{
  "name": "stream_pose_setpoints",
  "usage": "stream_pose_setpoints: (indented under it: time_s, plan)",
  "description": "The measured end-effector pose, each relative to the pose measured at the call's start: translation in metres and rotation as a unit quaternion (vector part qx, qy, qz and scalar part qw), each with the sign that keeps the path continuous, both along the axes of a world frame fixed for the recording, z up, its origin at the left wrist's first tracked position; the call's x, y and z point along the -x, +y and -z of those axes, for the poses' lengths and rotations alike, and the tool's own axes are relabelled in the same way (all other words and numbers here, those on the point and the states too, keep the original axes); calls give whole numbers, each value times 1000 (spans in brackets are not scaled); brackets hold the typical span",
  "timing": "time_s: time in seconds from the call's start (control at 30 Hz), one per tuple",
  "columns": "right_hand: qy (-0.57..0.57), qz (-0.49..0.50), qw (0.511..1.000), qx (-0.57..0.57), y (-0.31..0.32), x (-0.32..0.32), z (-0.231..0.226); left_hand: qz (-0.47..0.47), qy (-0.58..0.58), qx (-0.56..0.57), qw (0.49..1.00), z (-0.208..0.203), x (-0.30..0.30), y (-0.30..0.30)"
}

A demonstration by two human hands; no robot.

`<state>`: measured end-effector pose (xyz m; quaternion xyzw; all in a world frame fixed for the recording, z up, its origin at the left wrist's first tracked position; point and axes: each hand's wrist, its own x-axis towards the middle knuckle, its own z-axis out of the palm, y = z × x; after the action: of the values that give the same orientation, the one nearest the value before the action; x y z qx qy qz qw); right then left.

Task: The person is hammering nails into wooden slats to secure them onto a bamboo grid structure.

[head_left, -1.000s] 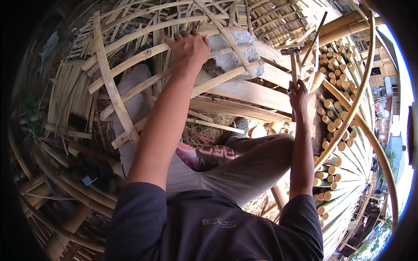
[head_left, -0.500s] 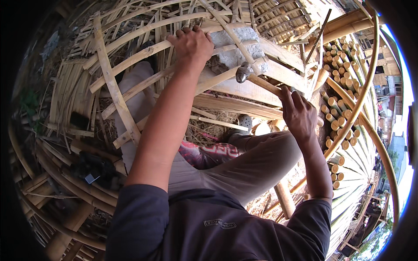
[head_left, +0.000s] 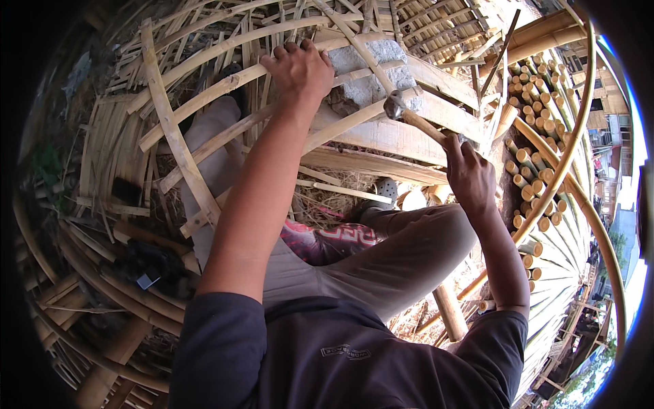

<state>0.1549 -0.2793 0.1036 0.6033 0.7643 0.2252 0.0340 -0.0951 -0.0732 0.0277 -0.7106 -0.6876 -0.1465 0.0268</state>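
Observation:
My right hand (head_left: 471, 174) grips the wooden handle of a hammer (head_left: 424, 127). Its metal head is over the end of a bamboo slat, near a crossing with another slat; whether they touch I cannot tell. Farther left, my left hand (head_left: 300, 73) is closed over a bamboo slat (head_left: 235, 80) of an open lattice, with its fingertips curled over the far side. One long crosswise slat (head_left: 167, 109) ties the lattice's left ends together. Under its right part lies a grey stone block (head_left: 388, 58), beside wooden planks (head_left: 381, 140).
Cut bamboo poles (head_left: 538, 109) are stacked at the right, with a curved bamboo strip (head_left: 579, 129) arching past them. Loose slats (head_left: 116, 150) lie to the left, near a dark object (head_left: 146, 262). My bent leg (head_left: 402, 252) is below the planks.
The hammer has shifted slightly right and away from me, its head now nearer the slat crossing. My left hand stays in place on its slat.

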Motion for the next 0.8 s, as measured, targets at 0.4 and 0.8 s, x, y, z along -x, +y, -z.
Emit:
stream_pose_setpoints:
  time_s: [0.4,0.8]
  plan:
    - [40,-32,998,-31,13,-22,11,10,-1,-21,1000,4,3,0]
    - [125,-183,972,-78,16,-62,29,21,8,-19,1000,0,4,-2]
